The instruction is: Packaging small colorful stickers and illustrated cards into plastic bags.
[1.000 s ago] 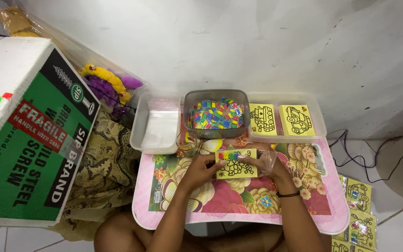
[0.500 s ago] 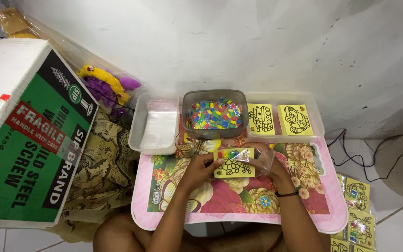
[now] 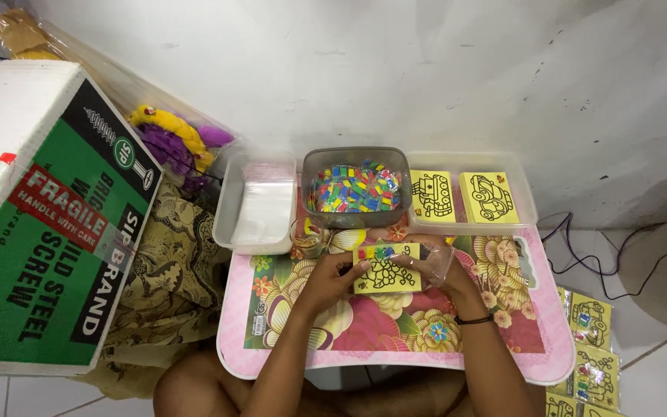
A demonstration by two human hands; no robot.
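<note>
Big cardboard box, green, black and white, sits at far left on a patterned cloth, off the work area. Pink floral lap table spans the person's legs, flat surface right under both hands, so everything is in easy reach. Along its far edge, three containers in a row against the wall: clear tray at left holds a stack of clear plastic bags; grey tub in the middle is full of small multicoloured pieces; long clear tray at right holds two stacks of yellow picture cards. Yellow and purple bundle lies behind the left tray, looks like yarn or plush, cannot tell which. Finished-looking yellow packs lie on the floor at right, beside the table edge, near grey cables.

Yellow card with black line drawing and a strip of coloured pieces on top is held over the table centre, just in front of the tub. Left hand pinches the card's left edge. Right hand grips the right end, fingers curled round it along with a clear plastic bag; held level, probably to keep the pieces from sliding
</note>
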